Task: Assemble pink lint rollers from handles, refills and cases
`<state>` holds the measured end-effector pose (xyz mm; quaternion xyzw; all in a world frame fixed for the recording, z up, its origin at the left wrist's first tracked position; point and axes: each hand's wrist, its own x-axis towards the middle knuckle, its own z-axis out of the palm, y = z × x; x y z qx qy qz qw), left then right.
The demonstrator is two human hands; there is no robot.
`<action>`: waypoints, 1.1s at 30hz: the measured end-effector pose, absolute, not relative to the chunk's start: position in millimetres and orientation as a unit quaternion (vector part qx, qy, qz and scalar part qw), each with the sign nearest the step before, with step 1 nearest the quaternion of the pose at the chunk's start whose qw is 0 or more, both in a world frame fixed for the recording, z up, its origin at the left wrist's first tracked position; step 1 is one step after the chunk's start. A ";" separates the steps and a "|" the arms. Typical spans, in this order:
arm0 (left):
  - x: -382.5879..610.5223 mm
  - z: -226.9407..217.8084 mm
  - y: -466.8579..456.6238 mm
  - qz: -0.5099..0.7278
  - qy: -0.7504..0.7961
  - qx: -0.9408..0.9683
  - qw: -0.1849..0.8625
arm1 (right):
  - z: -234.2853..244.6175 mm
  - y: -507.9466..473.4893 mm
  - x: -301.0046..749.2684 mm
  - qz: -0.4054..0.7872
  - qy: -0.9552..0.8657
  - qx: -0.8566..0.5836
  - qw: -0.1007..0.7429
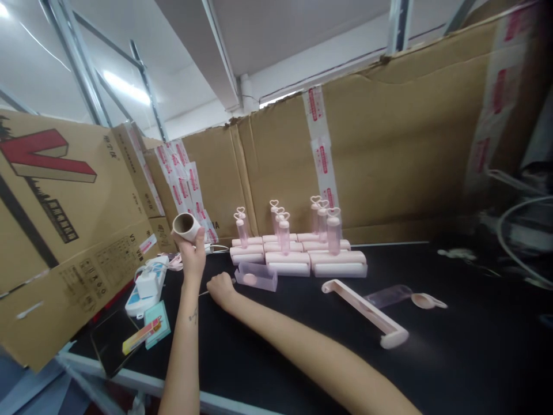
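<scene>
My left hand (192, 253) is raised and wrapped around a white roll with a cardboard core (186, 227), its hollow end facing me. Lower down, my right hand (221, 290) is closed near the table top; a thin piece shows at its edges, too little to identify. Just right of that hand is a translucent lilac tray (263, 278) with a round pink spot on it. Further right lie a long pink roller frame (363, 311), a clear lilac tube (389, 295) and a pink heart-loop end piece (427, 301).
Several pink-and-white rollers (339, 264) with heart-topped handles stand in rows at the back. Cardboard walls (397, 138) rise behind and on the left. Near the left edge are a power strip (147, 288), a dark phone-like slab (113, 340), a teal packet (158, 325) and a yellow-pink stick-shaped pack (141, 335).
</scene>
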<state>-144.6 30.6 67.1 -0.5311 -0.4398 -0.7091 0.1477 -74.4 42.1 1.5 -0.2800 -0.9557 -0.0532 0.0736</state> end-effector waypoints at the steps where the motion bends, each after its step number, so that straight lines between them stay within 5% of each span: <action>1: -144.1 66.9 30.5 -0.705 -0.443 -0.534 0.148 | -1.5 40.8 -72.9 -0.065 -0.958 -0.273 0.064; 16: -121.9 39.6 55.2 -0.545 -0.507 -0.666 -0.046 | -20.4 40.0 61.8 -0.185 -0.961 -0.103 0.180; 20: -123.6 33.4 57.4 -0.499 -0.518 -0.692 -0.058 | -7.7 60.6 70.7 -0.191 -0.927 -0.163 0.279; 28: -90.8 24.3 50.9 -0.317 -0.508 -0.799 -0.051 | 27.5 72.1 161.3 -0.130 -0.894 -0.265 0.336; 33: -86.5 14.6 54.5 -0.220 -0.533 -0.814 -0.067 | 41.6 58.1 225.9 -0.060 -0.891 -0.385 0.234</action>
